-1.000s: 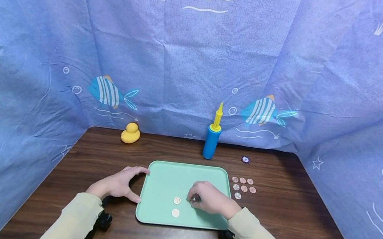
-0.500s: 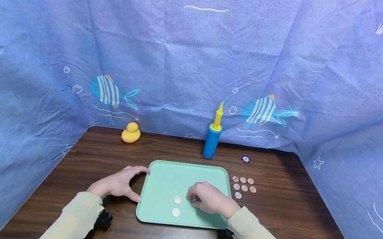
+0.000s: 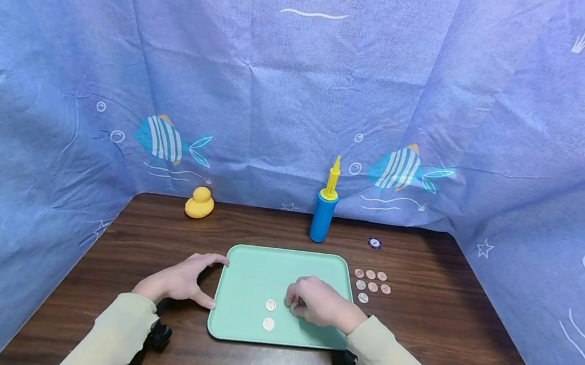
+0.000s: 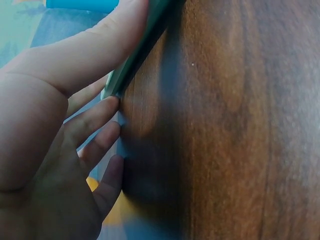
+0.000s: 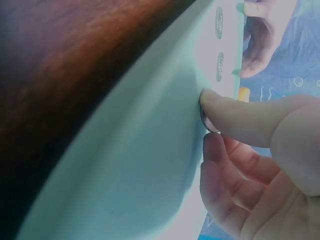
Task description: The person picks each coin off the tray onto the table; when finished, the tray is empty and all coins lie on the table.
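A teal tray [image 3: 261, 263] lies on the dark wooden table [image 3: 156, 233]. Two silver coins [image 3: 271, 305] [image 3: 268, 324] rest on the tray, one behind the other. My right hand [image 3: 293, 306] is low over the tray just right of them. It pinches a third silver coin [image 5: 206, 119], and the thumb [image 5: 235, 112] holds it against the tray floor [image 5: 150, 165]. My left hand [image 3: 212, 282] braces the tray's left rim, with the thumb [image 4: 95, 47] along the edge and the fingers [image 4: 90, 125] at the corner.
Several copper and silver coins [image 3: 370, 285] lie on the table just right of the tray. At the back stand a yellow duck [image 3: 200, 203], a blue and yellow pump [image 3: 324, 207] and a small round chip [image 3: 374, 243]. Blue fish-print cloth walls in three sides.
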Motion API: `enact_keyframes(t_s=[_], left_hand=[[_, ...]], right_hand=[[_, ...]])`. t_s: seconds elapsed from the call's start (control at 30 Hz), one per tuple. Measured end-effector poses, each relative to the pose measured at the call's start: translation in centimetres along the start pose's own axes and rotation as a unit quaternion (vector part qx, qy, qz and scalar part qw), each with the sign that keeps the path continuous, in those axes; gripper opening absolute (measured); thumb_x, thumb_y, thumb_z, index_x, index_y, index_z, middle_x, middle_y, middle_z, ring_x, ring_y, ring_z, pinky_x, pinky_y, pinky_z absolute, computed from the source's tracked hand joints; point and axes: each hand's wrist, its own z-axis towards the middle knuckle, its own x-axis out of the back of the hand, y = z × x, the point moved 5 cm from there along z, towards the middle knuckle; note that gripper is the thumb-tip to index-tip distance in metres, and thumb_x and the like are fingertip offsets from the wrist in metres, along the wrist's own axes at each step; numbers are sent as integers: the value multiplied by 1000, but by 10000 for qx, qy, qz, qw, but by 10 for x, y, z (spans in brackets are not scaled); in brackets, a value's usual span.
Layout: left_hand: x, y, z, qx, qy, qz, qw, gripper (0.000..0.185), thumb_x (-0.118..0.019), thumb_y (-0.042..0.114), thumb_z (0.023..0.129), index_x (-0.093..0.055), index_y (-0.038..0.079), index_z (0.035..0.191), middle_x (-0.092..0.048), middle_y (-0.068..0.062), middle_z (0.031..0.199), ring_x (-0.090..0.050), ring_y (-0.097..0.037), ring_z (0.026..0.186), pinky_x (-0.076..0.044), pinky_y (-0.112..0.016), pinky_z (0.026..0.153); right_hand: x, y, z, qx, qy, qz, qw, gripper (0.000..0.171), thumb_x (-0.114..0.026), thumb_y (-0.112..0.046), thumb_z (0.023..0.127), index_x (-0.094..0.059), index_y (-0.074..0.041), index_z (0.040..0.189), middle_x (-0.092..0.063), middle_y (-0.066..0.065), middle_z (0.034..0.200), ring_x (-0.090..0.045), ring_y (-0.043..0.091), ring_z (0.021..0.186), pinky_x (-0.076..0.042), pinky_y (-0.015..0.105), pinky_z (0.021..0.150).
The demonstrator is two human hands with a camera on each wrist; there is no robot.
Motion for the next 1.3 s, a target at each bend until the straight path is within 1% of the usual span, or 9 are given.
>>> enact_keyframes(t_s=[0.1, 0.23, 0.47, 0.7, 0.83, 0.97, 1.2, 1.3], left_hand=[[0, 0, 0, 11, 4, -13, 10000, 95, -97, 39, 75, -48, 22, 154, -42, -11, 160, -33, -38, 147, -36, -63, 113], [0, 0, 0, -1, 16, -38, 10000, 94, -97, 39, 75, -48, 23, 154, -42, -10, 160, -33, -38, 147, -36, -63, 113], [0, 1, -1, -7, 22, -64, 10000, 94, -97, 37, 75, -48, 23, 154, -42, -11, 160, -33, -38, 147, -36, -63, 112], [1, 2, 0, -66, 6, -78, 9999, 94, -97, 37, 75, -48, 21, 154, -44, -12, 159, -34, -39, 146, -37, -63, 112], [1, 3, 0, -96, -10, -52, 9999, 94, -97, 38, 76, -48, 20, 154, -44, -12, 159, -35, -39, 146, -37, -63, 111], [1, 3, 0, -115, 12, -70, 9999, 94, -97, 38, 75, -48, 20, 154, -44, -12, 159, -35, -39, 146, -36, -63, 112], [1, 2, 0, -145, 27, -71, 9999, 94, -97, 38, 75, -48, 19, 153, -45, -12, 158, -35, -40, 146, -36, -63, 112], [1, 1, 0, -160, 40, -58, 9998, 94, -97, 39, 75, -49, 19, 153, -45, -12, 158, -36, -39, 145, -36, -63, 112]], right_hand=[[1, 1, -1, 65, 85, 37, 9999, 20, -83, 6, 83, -78, -12, 93, -72, -6, 87, -61, 4, 79, -53, 22, 75], [1, 3, -3, 141, 202, 30, 9997, 18, -84, 2, 84, -79, -12, 94, -71, -5, 87, -60, 4, 79, -53, 22, 75], [0, 7, -5, 27, 199, 272, 9994, 13, -82, -2, 89, -81, -12, 98, -69, -3, 91, -61, 8, 81, -51, 20, 73], [2, 6, -8, 84, 222, 320, 9992, 13, -83, -2, 89, -82, -11, 96, -72, -5, 90, -59, 3, 78, -51, 20, 72], [3, 7, -10, 71, 211, 433, 9988, 13, -83, -2, 89, -83, -11, 98, -76, -4, 93, -63, 2, 82, -54, 20, 74], [7, 7, -13, 196, 282, 632, 9974, 15, -83, 2, 87, -83, -9, 98, -78, 0, 94, -70, 7, 85, -57, 23, 75], [11, 9, -17, 231, 288, 794, 9962, 14, -81, 3, 88, -82, -8, 97, -77, 2, 94, -70, 10, 87, -58, 24, 77], [13, 10, -19, 287, 381, 805, 9956, 13, -81, 4, 88, -82, -7, 95, -77, 2, 92, -71, 10, 85, -58, 23, 76]])
